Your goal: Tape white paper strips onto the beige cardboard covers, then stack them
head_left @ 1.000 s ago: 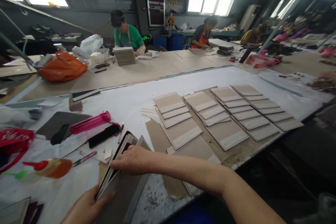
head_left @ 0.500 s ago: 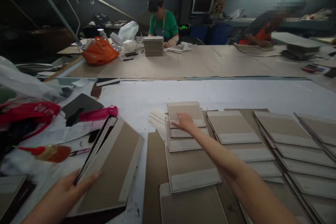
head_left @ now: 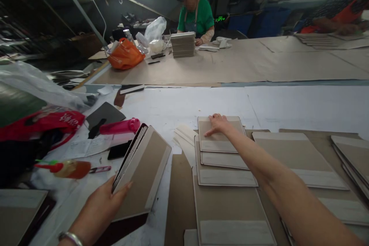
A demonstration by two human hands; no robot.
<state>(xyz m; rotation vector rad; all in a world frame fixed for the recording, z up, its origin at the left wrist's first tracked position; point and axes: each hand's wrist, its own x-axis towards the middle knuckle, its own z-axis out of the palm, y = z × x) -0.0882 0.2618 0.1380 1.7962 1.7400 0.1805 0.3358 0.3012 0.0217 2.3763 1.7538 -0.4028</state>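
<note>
Currently grasping the bundle (head_left: 141, 177) in the left hand (head_left: 105, 201) at near left; apparently resting the right hand (head_left: 217, 124), spread and gripping nothing, on the top board (head_left: 215, 142), at the far end of the overlapping boards (head_left: 227, 203) near centre. Probably best to press gently, square the edges, leave pale strips (head_left: 236, 232) showing and hold the bundle snugly. Left of the bundle, on the red bag (head_left: 57, 125), see white lettering, too blurred to read; no legible labels elsewhere.
</note>
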